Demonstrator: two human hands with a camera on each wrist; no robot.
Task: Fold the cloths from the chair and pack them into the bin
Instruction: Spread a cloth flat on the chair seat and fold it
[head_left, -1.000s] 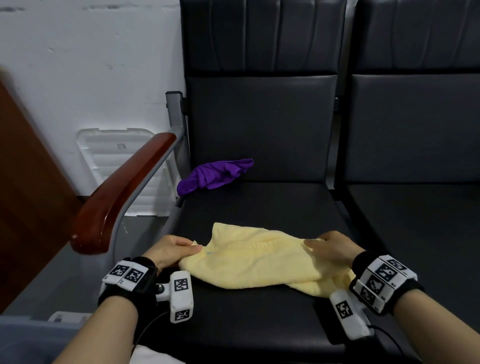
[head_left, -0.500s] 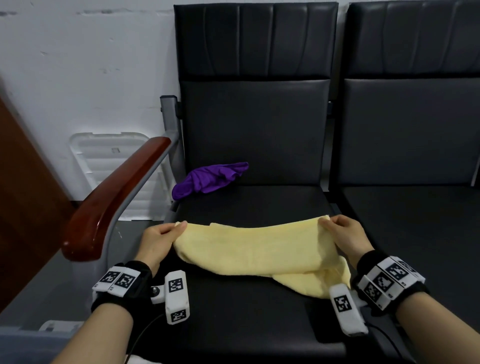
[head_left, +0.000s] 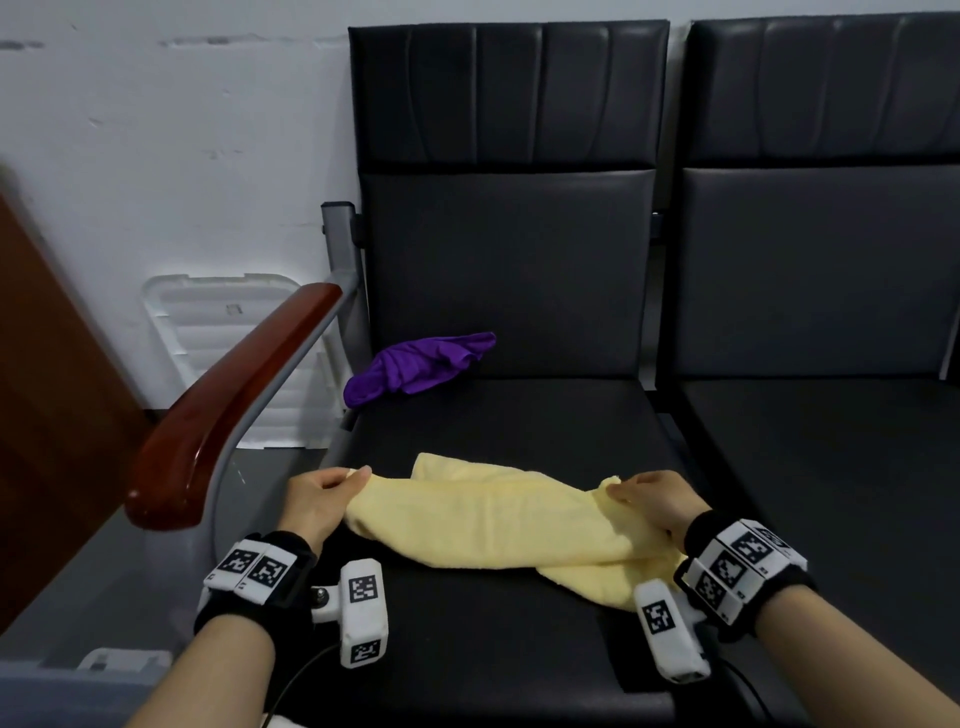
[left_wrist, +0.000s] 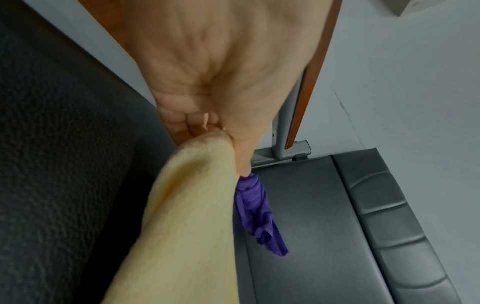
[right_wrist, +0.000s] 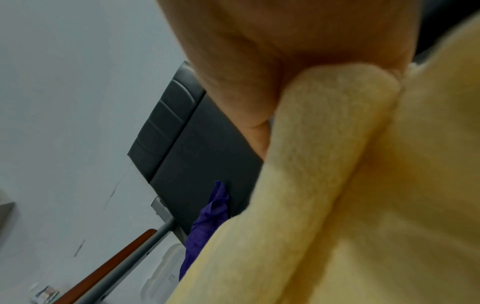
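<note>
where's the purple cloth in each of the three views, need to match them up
Head: purple cloth bunched at the back left of the seat, beyond the yellow cloth.
Left wrist: purple cloth centre, just right of the yellow cloth's edge, under the fingertips.
Right wrist: purple cloth lower centre, peeking from behind the yellow cloth.
Shared landmark: the wooden armrest.
</note>
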